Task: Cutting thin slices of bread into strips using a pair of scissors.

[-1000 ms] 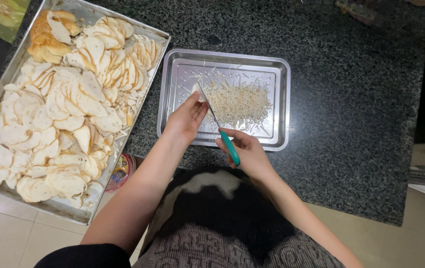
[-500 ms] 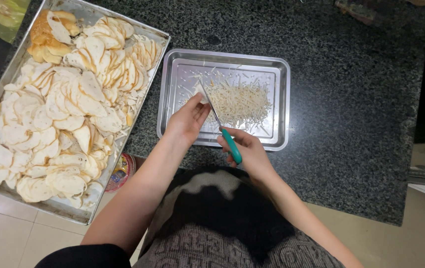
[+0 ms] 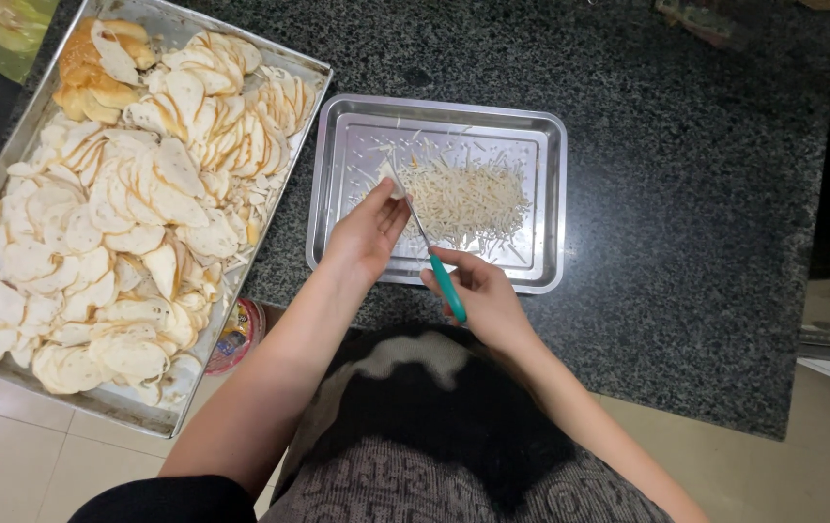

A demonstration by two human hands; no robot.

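Granite-look dark speckled countertop [image 3: 686, 194] carries everything; pale floor tiles show at the near edge.

Large metal tray [image 3: 8, 165], left side, overhanging the counter's near edge: heaped with thin pale slices [image 3: 134, 203], roundish to oval, dry-looking, some curled at the rim. A few browner, toasted-looking pieces [image 3: 86, 77] sit at its far corner. Heap looks essentially whole, so by my reading most of the stock remains uncut.

Small steel tray [image 3: 551, 203], centre, rectangular with rounded corners and a raised lip, shiny. Its right half holds a loose mound of fine pale shreds [image 3: 463, 199], matchstick-thin, with stray strands scattered toward the far left corner. Judged from mound against heap: only a small share is shredded so far.

Left hand [image 3: 365, 235], over the near left part of the small tray, pinches one pale slice [image 3: 393, 179] at the fingertips, holding it just above the tray floor.

Right hand [image 3: 481, 295], at the tray's near rim, is closed around the teal handle of a knife [image 3: 434, 257]; the narrow blade runs up and left to meet the held slice.

Small round colourful container [image 3: 236, 334] peeks out beneath the large tray, near edge; contents not discernible.
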